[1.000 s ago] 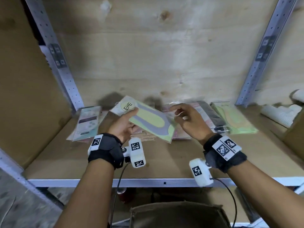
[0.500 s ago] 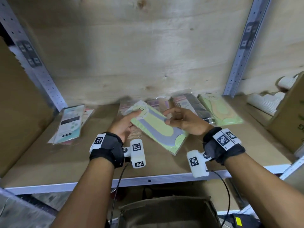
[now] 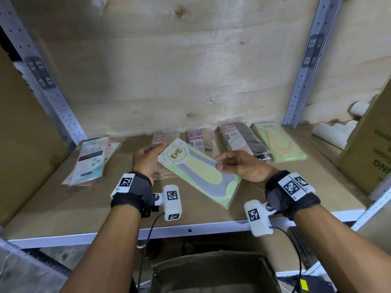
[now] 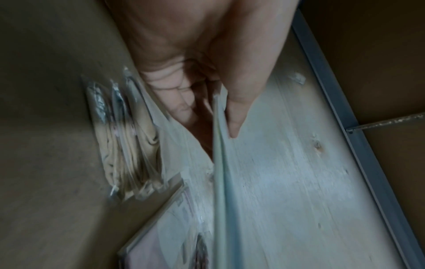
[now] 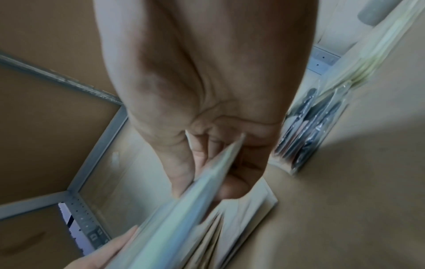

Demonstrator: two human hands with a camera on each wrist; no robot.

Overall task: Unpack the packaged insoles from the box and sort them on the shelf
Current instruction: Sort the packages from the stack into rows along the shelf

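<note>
A green and grey insole package (image 3: 198,174) marked ENE is held slanted just above the wooden shelf (image 3: 84,208). My left hand (image 3: 157,152) grips its label end, thumb on top and fingers beneath; the left wrist view shows the package edge (image 4: 218,163) between thumb and fingers. My right hand (image 3: 220,163) pinches its right long edge, and the right wrist view shows the package edge (image 5: 200,182) between thumb and fingers. Below the shelf front sits the open cardboard box (image 3: 211,271); its inside is hidden.
Sorted packs lie along the back: a teal-and-white stack (image 3: 91,159) at left, beige packs (image 3: 165,177) under the held one, a pink-purple pack (image 3: 198,138), a dark pack (image 3: 243,142), a green pack (image 3: 277,142). A carton (image 3: 370,153) and white rolls (image 3: 336,134) stand at right.
The package has come lower and nearer the shelf front, its label end turned up toward the back. My right hand has moved onto its right edge and pinched it.
</note>
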